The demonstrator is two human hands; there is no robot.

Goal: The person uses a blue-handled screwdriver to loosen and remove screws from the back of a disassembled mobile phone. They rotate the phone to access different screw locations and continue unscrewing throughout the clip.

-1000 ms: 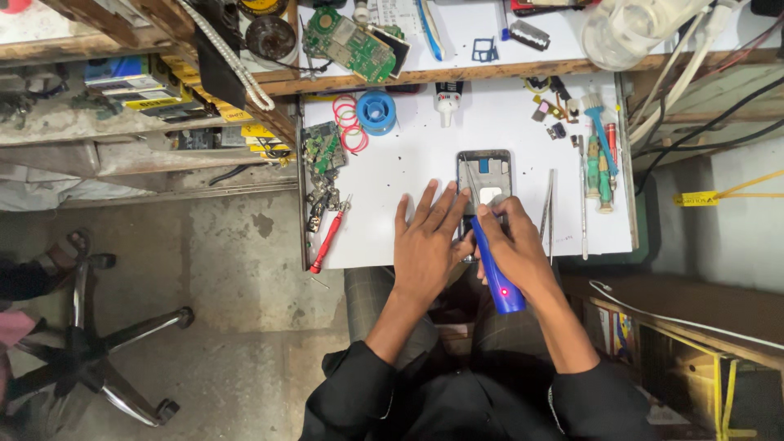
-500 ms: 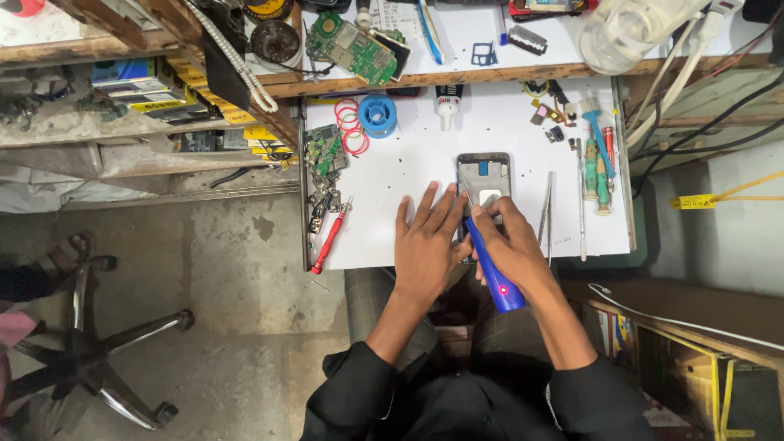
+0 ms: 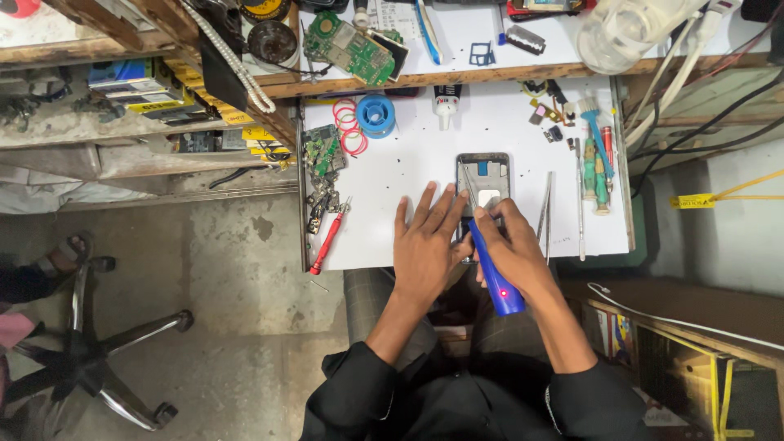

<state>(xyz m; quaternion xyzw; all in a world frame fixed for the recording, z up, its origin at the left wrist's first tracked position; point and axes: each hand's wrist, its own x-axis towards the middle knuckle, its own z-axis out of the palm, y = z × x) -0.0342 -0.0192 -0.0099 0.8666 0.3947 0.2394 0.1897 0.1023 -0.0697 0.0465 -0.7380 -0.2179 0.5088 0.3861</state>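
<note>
An opened phone frame (image 3: 483, 180) lies flat on the white work surface (image 3: 408, 163). My left hand (image 3: 426, 242) rests flat beside it, fingers spread, with the fingertips touching the frame's left edge. My right hand (image 3: 511, 249) grips a blue electric screwdriver (image 3: 493, 271) with a small red light on its body; its tip points down at the lower part of the frame.
A red-handled screwdriver (image 3: 327, 238) lies at the surface's left edge near circuit boards (image 3: 320, 151). Tweezers (image 3: 545, 207), brushes and green tools (image 3: 594, 159) lie to the right. A blue tape roll (image 3: 376, 113) and a glue bottle (image 3: 446, 104) stand behind. An office chair base (image 3: 98, 359) stands on the floor at left.
Both hands stay at the phone frame; the blue screwdriver shifts only slightly in my right hand.
</note>
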